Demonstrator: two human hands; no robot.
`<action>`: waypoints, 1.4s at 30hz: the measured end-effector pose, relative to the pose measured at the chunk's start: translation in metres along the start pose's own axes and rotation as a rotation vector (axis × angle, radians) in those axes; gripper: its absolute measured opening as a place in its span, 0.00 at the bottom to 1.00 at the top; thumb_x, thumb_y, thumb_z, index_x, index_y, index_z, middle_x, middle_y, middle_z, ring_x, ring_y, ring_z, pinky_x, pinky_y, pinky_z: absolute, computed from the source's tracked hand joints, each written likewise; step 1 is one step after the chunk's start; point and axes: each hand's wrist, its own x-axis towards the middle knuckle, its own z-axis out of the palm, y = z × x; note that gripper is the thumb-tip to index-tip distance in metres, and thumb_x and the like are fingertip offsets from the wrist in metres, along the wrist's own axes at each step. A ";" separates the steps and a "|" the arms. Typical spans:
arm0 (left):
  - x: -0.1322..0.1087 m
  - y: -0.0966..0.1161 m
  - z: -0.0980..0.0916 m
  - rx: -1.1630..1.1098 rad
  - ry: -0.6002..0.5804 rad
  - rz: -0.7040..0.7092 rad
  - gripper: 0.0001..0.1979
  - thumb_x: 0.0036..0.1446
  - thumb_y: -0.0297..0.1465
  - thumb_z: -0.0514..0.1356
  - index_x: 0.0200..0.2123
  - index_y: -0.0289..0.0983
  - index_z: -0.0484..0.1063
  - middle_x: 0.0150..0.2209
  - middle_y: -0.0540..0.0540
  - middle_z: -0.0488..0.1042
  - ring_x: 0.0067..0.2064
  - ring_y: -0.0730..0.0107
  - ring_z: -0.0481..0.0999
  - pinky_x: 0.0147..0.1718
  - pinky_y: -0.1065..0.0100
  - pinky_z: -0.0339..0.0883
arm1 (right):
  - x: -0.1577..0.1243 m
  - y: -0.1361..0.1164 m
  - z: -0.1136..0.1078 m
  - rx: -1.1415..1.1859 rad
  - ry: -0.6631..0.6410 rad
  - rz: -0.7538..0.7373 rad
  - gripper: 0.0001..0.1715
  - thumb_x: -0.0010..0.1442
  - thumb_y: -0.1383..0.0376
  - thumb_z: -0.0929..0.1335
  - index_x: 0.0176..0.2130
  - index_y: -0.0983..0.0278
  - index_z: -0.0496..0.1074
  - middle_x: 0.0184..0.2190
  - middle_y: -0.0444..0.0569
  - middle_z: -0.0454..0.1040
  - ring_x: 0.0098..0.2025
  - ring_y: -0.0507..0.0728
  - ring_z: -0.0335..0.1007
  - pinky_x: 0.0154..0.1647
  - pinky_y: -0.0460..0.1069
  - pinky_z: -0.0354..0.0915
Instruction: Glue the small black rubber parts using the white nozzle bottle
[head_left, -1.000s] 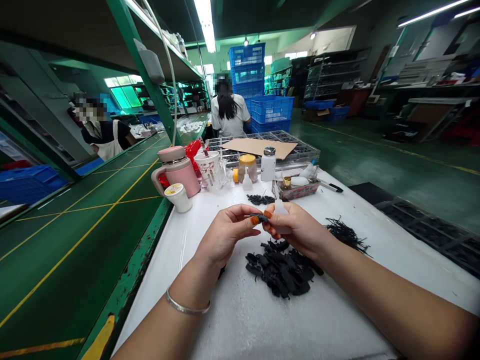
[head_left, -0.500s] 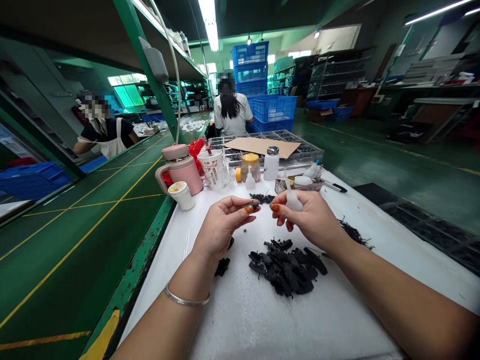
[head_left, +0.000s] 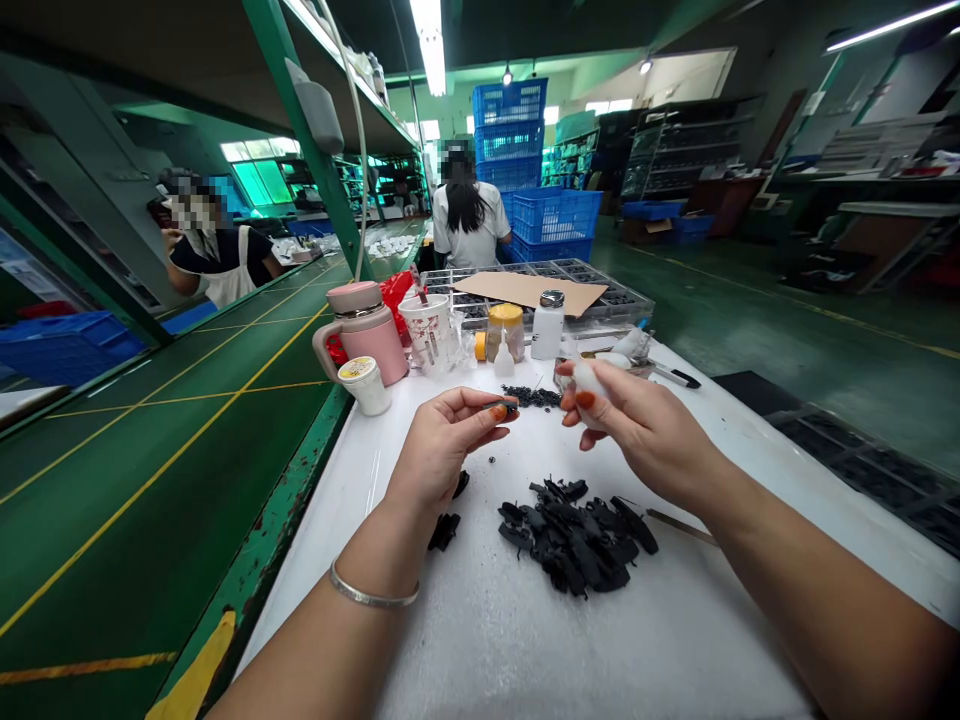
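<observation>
Between thumb and fingertips, my left hand [head_left: 439, 445] pinches a small dark piece [head_left: 510, 405] above the white tabletop [head_left: 480, 640]. My right hand [head_left: 652, 420] is closed around a small translucent white squeeze bottle [head_left: 591, 380], held up a short way right of that piece. Fingers hide part of the bottle. Below both hands lies a heap of flat black pieces [head_left: 577, 540]. A few more black pieces [head_left: 445, 532] lie beside my left wrist. Tiny black parts [head_left: 529, 397] are scattered behind the hands. A thin metal tool [head_left: 682, 526] lies partly under my right forearm.
At the back left stand a pink mug [head_left: 367, 335], a white tub [head_left: 364, 385] and a patterned cup [head_left: 429, 335]. Further right are a yellow-lidded jar [head_left: 505, 335], another squeeze bottle [head_left: 503, 358] and a white bottle [head_left: 548, 326]. A green conveyor [head_left: 172, 480] runs along the left; two people sit beyond.
My right hand has moved up and to the right with the squeeze bottle, whose nozzle no longer points plainly upward. My left hand keeps its pinch in nearly the same place.
</observation>
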 end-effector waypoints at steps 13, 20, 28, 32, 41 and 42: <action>0.003 0.000 -0.004 0.028 0.072 -0.111 0.12 0.47 0.32 0.69 0.33 0.31 0.75 0.34 0.42 0.80 0.33 0.71 0.80 0.30 0.78 0.72 | -0.006 -0.015 -0.010 0.070 0.415 -0.079 0.18 0.47 0.53 0.76 0.33 0.62 0.75 0.27 0.47 0.74 0.25 0.53 0.68 0.19 0.47 0.58; 0.002 0.003 -0.002 0.043 0.065 -0.119 0.10 0.49 0.31 0.68 0.33 0.31 0.75 0.33 0.43 0.80 0.32 0.74 0.80 0.28 0.79 0.71 | -0.008 -0.009 -0.001 -0.003 0.478 -0.176 0.10 0.54 0.57 0.73 0.35 0.60 0.77 0.31 0.45 0.76 0.31 0.53 0.70 0.26 0.46 0.64; 0.001 0.004 -0.003 0.032 0.052 -0.133 0.09 0.49 0.31 0.68 0.32 0.30 0.75 0.33 0.43 0.80 0.31 0.74 0.79 0.28 0.79 0.71 | -0.008 -0.008 0.001 -0.096 0.481 -0.220 0.07 0.55 0.59 0.73 0.34 0.59 0.77 0.32 0.45 0.76 0.34 0.54 0.72 0.29 0.46 0.65; 0.001 0.004 -0.002 0.026 0.048 -0.135 0.09 0.50 0.30 0.68 0.32 0.30 0.75 0.33 0.43 0.80 0.31 0.75 0.79 0.28 0.79 0.71 | -0.008 -0.008 0.002 -0.094 0.483 -0.220 0.08 0.55 0.59 0.73 0.34 0.59 0.76 0.31 0.45 0.76 0.33 0.54 0.71 0.28 0.46 0.65; 0.001 0.003 -0.003 0.012 0.046 -0.135 0.08 0.50 0.29 0.67 0.31 0.30 0.75 0.32 0.43 0.80 0.31 0.75 0.80 0.27 0.80 0.71 | -0.009 -0.007 0.002 -0.103 0.498 -0.214 0.07 0.54 0.59 0.73 0.34 0.59 0.76 0.31 0.45 0.76 0.33 0.54 0.70 0.29 0.48 0.64; 0.001 0.003 -0.003 0.012 0.046 -0.135 0.08 0.50 0.29 0.67 0.31 0.30 0.75 0.32 0.43 0.80 0.31 0.75 0.80 0.27 0.80 0.71 | -0.009 -0.007 0.002 -0.101 0.499 -0.216 0.07 0.54 0.59 0.73 0.34 0.59 0.76 0.31 0.44 0.76 0.33 0.54 0.70 0.29 0.48 0.64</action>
